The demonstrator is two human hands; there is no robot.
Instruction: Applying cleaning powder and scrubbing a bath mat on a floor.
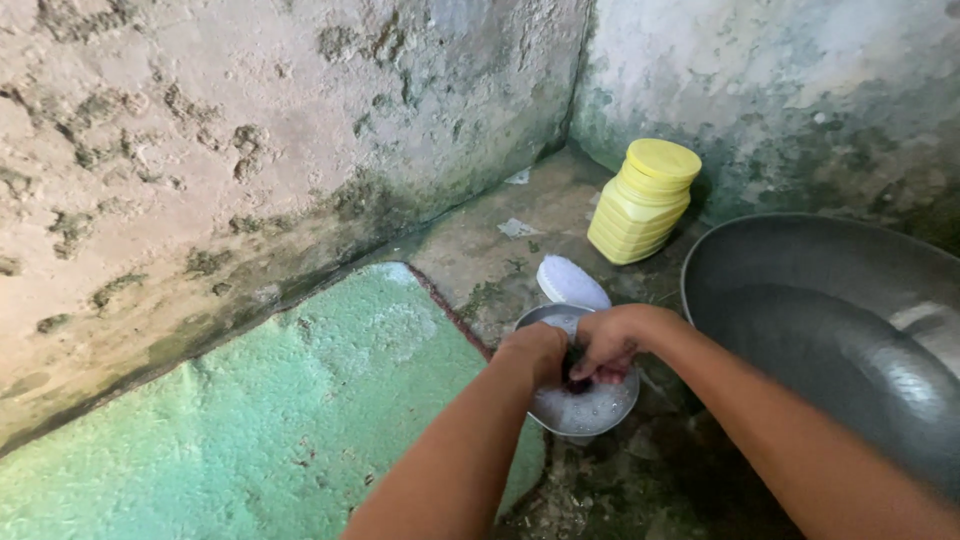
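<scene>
A pale green concrete slab [270,400] lies leftmost. The left hand [538,348] and right hand [606,342] both curl closed around a small dark object [574,372] over the soapy round metal bowl [585,410]. Farther right stand a ribbed yellow plastic jar [643,201] and a large grey metal basin [830,330].

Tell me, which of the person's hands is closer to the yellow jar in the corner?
The right hand, by a little. It sits over the small foamy bowl, on the side below the yellow jar. The left hand is beside it, further left, away from the jar.
</scene>
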